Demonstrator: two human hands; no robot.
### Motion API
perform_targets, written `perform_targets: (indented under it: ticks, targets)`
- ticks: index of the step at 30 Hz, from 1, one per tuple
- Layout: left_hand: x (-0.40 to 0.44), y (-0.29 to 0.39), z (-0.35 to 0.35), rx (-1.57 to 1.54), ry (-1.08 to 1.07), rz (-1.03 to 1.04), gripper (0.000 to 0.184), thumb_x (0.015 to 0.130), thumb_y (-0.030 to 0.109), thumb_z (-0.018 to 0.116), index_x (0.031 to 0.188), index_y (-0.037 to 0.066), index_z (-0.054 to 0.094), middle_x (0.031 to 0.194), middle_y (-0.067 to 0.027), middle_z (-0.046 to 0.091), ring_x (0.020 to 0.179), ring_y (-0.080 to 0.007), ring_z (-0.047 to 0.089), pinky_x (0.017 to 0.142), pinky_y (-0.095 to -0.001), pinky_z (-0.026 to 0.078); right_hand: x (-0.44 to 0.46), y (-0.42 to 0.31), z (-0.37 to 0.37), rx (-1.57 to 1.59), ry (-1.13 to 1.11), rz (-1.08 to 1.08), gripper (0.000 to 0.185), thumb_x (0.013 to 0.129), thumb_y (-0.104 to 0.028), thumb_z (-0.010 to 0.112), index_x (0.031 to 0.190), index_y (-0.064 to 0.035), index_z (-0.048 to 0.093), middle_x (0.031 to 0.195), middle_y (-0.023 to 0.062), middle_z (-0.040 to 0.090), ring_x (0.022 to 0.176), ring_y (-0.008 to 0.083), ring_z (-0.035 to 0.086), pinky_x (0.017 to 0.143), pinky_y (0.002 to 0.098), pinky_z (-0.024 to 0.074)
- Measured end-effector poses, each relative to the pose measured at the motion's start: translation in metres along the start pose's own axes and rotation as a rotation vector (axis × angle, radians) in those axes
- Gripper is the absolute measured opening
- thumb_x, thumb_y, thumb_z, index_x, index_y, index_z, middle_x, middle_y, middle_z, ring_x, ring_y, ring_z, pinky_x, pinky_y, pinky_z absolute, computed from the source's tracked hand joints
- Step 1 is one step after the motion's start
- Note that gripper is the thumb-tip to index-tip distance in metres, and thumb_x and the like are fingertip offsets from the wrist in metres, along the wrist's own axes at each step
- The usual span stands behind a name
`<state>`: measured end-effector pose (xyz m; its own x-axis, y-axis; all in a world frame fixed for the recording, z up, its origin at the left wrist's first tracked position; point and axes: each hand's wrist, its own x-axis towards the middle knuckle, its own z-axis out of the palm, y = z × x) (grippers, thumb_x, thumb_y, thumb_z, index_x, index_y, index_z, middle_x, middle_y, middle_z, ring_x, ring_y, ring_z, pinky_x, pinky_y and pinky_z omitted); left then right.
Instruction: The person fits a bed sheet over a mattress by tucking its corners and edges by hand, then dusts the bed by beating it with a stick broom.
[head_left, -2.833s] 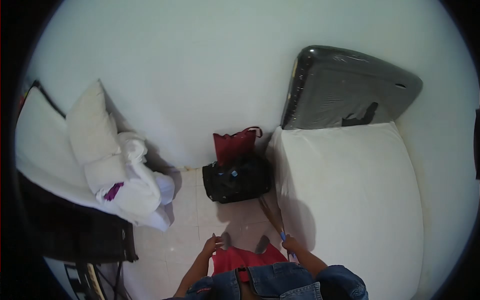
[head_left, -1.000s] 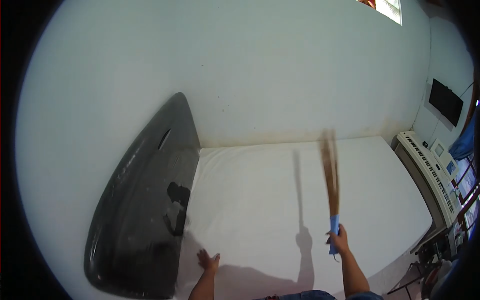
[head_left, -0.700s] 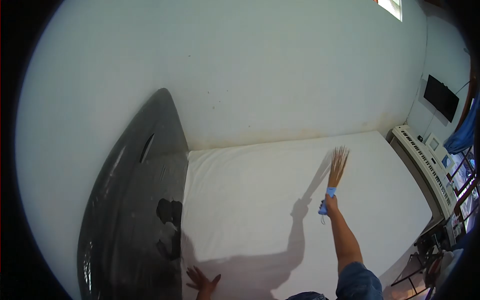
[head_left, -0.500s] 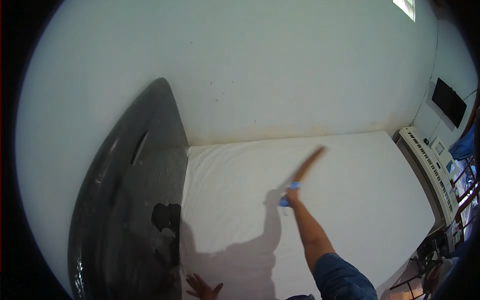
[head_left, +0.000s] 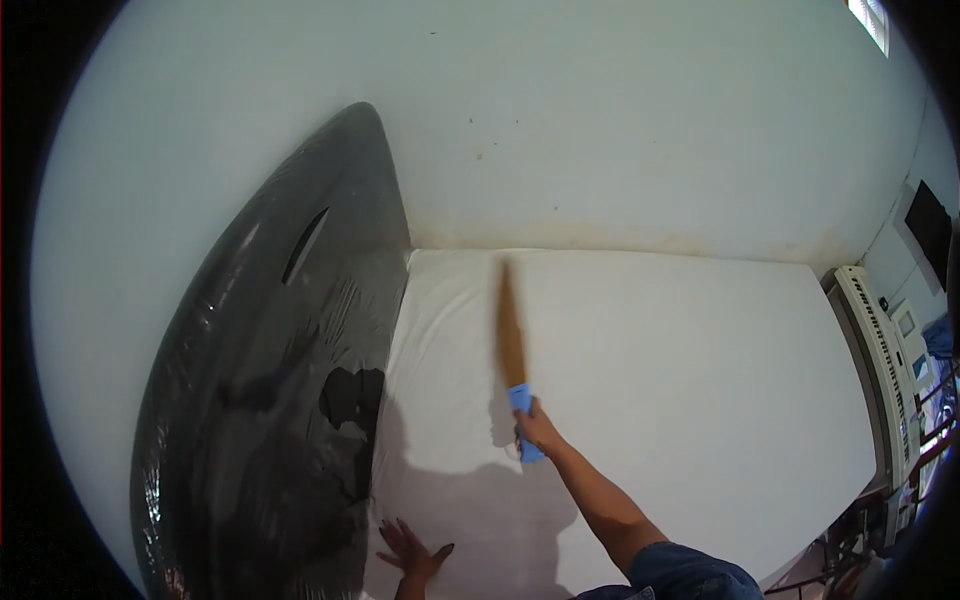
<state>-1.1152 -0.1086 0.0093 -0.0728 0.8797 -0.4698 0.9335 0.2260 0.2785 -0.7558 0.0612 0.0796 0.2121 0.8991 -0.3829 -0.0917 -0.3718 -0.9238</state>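
My right hand (head_left: pixel 538 428) is closed round the blue handle of a hand broom (head_left: pixel 511 335). Its long brown bristles, blurred by motion, point away from me over the white-sheeted mattress (head_left: pixel 700 390). Whether the bristles touch the sheet, I cannot tell. Lower left, my left hand (head_left: pixel 412 552) rests on the sheet with its fingers spread and holds nothing. Creases run through the sheet at its far left corner.
A dark, plastic-wrapped headboard (head_left: pixel 250 340) with a torn patch borders the mattress on the left. A pale wall (head_left: pixel 650 130) runs along the far side. Past the right end stand a white keyboard (head_left: pixel 875 340) and a dark wall-mounted screen (head_left: pixel 930 232).
My right hand has swept the broom leftward and nearer to me, and the bristles now point almost straight away. My left hand stays spread on the sheet. The view has shifted slightly.
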Motion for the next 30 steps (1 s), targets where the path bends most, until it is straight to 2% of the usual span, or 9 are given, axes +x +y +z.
perform_targets:
  ticks: [2,8,12,16,18,20,23,27,30]
  targets:
    - [-0.004,0.003,-0.002,-0.005,-0.009,-0.007,0.144,0.055,0.080,0.068,0.149,0.004,-0.012,0.153,-0.0275,-0.017,0.140,-0.0430,-0.022,0.095,-0.0767,-0.010,-0.007,-0.009,0.011,0.042,-0.187,0.026,0.043,0.094,-0.020,0.050,0.128,-0.0077,0.025,0.062,0.0114,0.051,0.044,0.0214,0.054,0.038,0.0369,0.0462]
    - [-0.007,0.009,-0.013,0.011,-0.047,-0.021,0.144,0.058,0.079,0.067,0.148,0.001,-0.014,0.152,-0.0266,-0.021,0.140,-0.0417,-0.025,0.095,-0.0763,-0.009,0.010,-0.013,0.085,0.260,0.212,-0.028,0.037,0.094,-0.018,0.048,0.123,-0.0050,0.027,0.064,0.0114,0.051,0.044,0.0203,0.053,0.038,0.0374,0.0473]
    - [-0.004,0.007,-0.013,0.019,-0.074,-0.021,0.143,0.059,0.078,0.067,0.148,0.000,-0.014,0.152,-0.0255,-0.023,0.139,-0.0404,-0.026,0.097,-0.0752,-0.009,0.030,-0.036,0.083,0.026,-0.306,-0.026,0.038,0.094,-0.019,0.047,0.121,-0.0036,0.026,0.064,0.0120,0.052,0.043,0.0210,0.053,0.038,0.0380,0.0474]
    - [-0.009,0.009,-0.017,0.005,-0.086,-0.036,0.144,0.058,0.079,0.067,0.148,0.001,-0.014,0.153,-0.0247,-0.022,0.140,-0.0405,-0.025,0.097,-0.0751,-0.009,0.015,-0.051,0.135,0.231,0.161,-0.125,0.035,0.095,-0.021,0.047,0.119,-0.0044,0.028,0.064,0.0114,0.052,0.044,0.0204,0.054,0.039,0.0384,0.0482]
    - [-0.006,0.008,-0.015,0.013,-0.080,-0.032,0.144,0.058,0.079,0.067,0.148,0.001,-0.015,0.153,-0.0245,-0.021,0.140,-0.0407,-0.024,0.097,-0.0752,-0.009,0.036,-0.038,0.148,0.217,0.215,-0.120,0.034,0.095,-0.021,0.047,0.119,-0.0053,0.028,0.065,0.0115,0.052,0.043,0.0207,0.053,0.039,0.0379,0.0480]
    - [-0.008,0.011,-0.019,-0.008,-0.075,-0.020,0.144,0.058,0.079,0.067,0.148,0.001,-0.014,0.153,-0.0246,-0.021,0.140,-0.0407,-0.023,0.097,-0.0754,-0.009,0.059,-0.022,0.143,0.089,-0.067,0.085,0.032,0.095,-0.020,0.046,0.117,-0.0063,0.026,0.063,0.0123,0.051,0.040,0.0216,0.052,0.036,0.0377,0.0470]
    - [-0.005,0.004,-0.014,-0.015,-0.065,-0.007,0.144,0.058,0.080,0.066,0.148,0.002,-0.014,0.153,-0.0246,-0.020,0.140,-0.0408,-0.023,0.097,-0.0757,-0.008,0.046,-0.046,0.128,0.095,-0.226,0.028,0.033,0.095,-0.021,0.047,0.116,-0.0064,0.026,0.064,0.0126,0.052,0.042,0.0221,0.054,0.037,0.0375,0.0475]
    - [-0.003,0.002,-0.007,0.035,-0.060,-0.021,0.143,0.058,0.081,0.065,0.148,0.003,-0.015,0.154,-0.0234,-0.020,0.141,-0.0400,-0.022,0.097,-0.0756,-0.007,0.010,-0.004,0.143,-0.014,0.085,-0.156,0.032,0.095,-0.021,0.048,0.117,-0.0069,0.029,0.063,0.0106,0.053,0.045,0.0208,0.055,0.039,0.0358,0.0483]
    - [-0.008,0.007,-0.012,0.040,-0.040,-0.021,0.142,0.059,0.080,0.065,0.148,0.004,-0.015,0.154,-0.0223,-0.020,0.142,-0.0389,-0.021,0.098,-0.0755,-0.006,-0.016,0.036,0.132,-0.137,-0.164,0.048,0.032,0.096,-0.020,0.048,0.117,-0.0061,0.028,0.061,0.0106,0.052,0.043,0.0211,0.055,0.038,0.0358,0.0477]
